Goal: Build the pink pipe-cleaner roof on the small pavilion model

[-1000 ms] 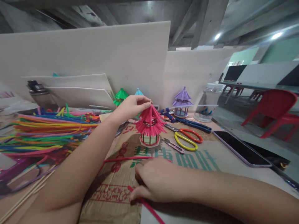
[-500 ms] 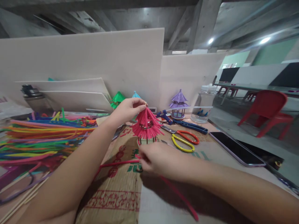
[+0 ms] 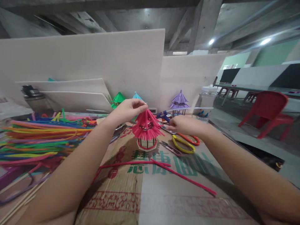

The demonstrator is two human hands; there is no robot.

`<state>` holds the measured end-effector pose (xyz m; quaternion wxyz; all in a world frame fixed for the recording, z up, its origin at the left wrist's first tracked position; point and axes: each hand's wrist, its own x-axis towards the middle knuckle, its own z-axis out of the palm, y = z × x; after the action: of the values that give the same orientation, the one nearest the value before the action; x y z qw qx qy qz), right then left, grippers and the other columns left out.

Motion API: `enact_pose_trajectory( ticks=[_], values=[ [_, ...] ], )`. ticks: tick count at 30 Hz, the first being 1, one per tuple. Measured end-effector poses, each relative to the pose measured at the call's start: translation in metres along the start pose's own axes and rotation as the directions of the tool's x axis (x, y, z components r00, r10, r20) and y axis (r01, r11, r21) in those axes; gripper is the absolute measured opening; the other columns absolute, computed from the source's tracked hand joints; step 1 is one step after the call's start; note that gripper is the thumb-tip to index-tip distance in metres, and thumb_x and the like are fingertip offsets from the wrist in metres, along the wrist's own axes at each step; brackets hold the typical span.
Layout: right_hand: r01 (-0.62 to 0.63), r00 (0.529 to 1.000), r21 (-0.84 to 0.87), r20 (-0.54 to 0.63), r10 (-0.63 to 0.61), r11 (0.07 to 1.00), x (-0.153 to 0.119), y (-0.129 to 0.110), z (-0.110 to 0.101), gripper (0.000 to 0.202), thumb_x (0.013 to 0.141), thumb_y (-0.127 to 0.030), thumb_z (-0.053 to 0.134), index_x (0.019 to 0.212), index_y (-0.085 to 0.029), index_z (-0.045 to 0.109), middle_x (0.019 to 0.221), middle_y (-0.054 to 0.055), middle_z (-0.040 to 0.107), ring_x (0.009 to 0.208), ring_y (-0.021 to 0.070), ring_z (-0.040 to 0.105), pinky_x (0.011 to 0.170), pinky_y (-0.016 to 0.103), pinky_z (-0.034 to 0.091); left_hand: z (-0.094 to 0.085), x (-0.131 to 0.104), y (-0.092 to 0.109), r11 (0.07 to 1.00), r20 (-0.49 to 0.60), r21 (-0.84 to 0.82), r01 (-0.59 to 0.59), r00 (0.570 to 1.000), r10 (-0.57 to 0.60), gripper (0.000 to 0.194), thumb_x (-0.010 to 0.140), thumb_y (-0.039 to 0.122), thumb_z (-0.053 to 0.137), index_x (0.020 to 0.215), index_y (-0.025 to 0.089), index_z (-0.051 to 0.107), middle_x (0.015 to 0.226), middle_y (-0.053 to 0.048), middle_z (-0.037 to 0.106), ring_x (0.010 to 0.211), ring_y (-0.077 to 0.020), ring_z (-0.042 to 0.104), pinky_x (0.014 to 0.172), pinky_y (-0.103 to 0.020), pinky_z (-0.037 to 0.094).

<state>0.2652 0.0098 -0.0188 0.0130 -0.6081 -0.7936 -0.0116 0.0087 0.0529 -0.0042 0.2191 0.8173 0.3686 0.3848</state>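
Observation:
My left hand (image 3: 132, 107) is closed in a pinch at the peak of a small red two-tiered pavilion model (image 3: 147, 125), made of fuzzy pipe cleaners with brown posts and a pale base. The model stands upright on cardboard. My right hand (image 3: 184, 126) is by the handle of a blue glue gun (image 3: 164, 116), above the scissors with yellow and orange handles (image 3: 184, 144); its fingers are partly hidden, and whether they grip is unclear. Small thread snips (image 3: 172, 149) lie beside the model. Red pipe cleaners (image 3: 191, 180) cross on the cardboard in front.
Bundled colourful pipe cleaners (image 3: 44, 137) cover the left side, with wooden sticks (image 3: 25, 203) nearer me. Behind are green (image 3: 118, 99), light blue (image 3: 136, 95) and purple (image 3: 180, 100) pavilion models, and a clear jar (image 3: 207, 100). White boards (image 3: 82, 62) stand at the back.
My right hand has moved from in front of the red pavilion to the glue gun at right, leaving the red pipe cleaner on the cardboard. My left hand stays at the peak.

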Motion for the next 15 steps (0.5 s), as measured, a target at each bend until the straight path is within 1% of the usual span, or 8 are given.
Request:
enact_pose_trajectory(
  ticks=[3,6,9,12,15],
  values=[
    [-0.104,0.991,0.013,-0.078,0.104,0.995,0.024,0.029,0.020,0.035,0.092,-0.049,0.056,0.084,-0.019,0.072,0.085,0.011,0.073,0.076,0.0230,0.064,0.060,0.029,0.034,0.002,-0.001,0.000,0.999,-0.014,0.020,0.046,0.999,-0.046,0.037,0.084,0.053,0.063,0.096,0.019,0.072,0.091,-0.006,0.073,0.082,-0.0207,0.066,0.069,-0.029,0.052],
    [-0.165,0.978,0.074,-0.115,0.173,0.983,0.042,0.050,0.042,0.030,0.093,-0.044,0.056,0.099,-0.018,0.072,0.096,0.012,0.075,0.084,0.0248,0.066,0.063,0.029,0.038,0.003,0.000,0.000,0.999,-0.041,0.006,0.045,0.998,-0.045,0.037,0.083,0.052,0.064,0.094,0.018,0.073,0.089,-0.005,0.074,0.080,-0.0201,0.066,0.068,-0.029,0.051],
    [-0.195,0.967,0.147,-0.135,0.214,0.970,0.054,0.062,0.061,0.030,0.093,-0.039,0.058,0.110,-0.016,0.070,0.103,0.013,0.075,0.090,0.0245,0.067,0.068,0.028,0.041,0.000,0.000,0.002,1.000,-0.061,-0.020,0.000,0.998,-0.002,0.037,0.084,0.051,0.063,0.092,0.016,0.074,0.088,-0.006,0.074,0.082,-0.0194,0.066,0.073,-0.029,0.050],
    [-0.198,0.958,0.224,-0.163,0.237,0.954,0.062,0.070,0.075,0.037,0.094,-0.040,0.056,0.120,-0.015,0.066,0.112,0.014,0.074,0.096,0.0240,0.067,0.073,0.027,0.044,-0.005,-0.001,0.003,1.000,-0.050,-0.017,-0.018,0.999,0.017,0.038,0.085,0.050,0.062,0.092,0.014,0.074,0.090,-0.007,0.075,0.083,-0.0192,0.066,0.076,-0.029,0.050],
    [-0.174,0.951,0.288,-0.198,0.236,0.942,0.069,0.073,0.083,0.045,0.095,-0.038,0.054,0.131,-0.011,0.060,0.128,0.018,0.068,0.109,0.0249,0.065,0.083,0.027,0.045,-0.005,-0.001,0.000,1.000,-0.046,-0.002,0.003,0.999,-0.003,0.036,0.086,0.049,0.061,0.096,0.017,0.074,0.088,-0.005,0.074,0.078,-0.0188,0.065,0.071,-0.029,0.052]
  ],
)
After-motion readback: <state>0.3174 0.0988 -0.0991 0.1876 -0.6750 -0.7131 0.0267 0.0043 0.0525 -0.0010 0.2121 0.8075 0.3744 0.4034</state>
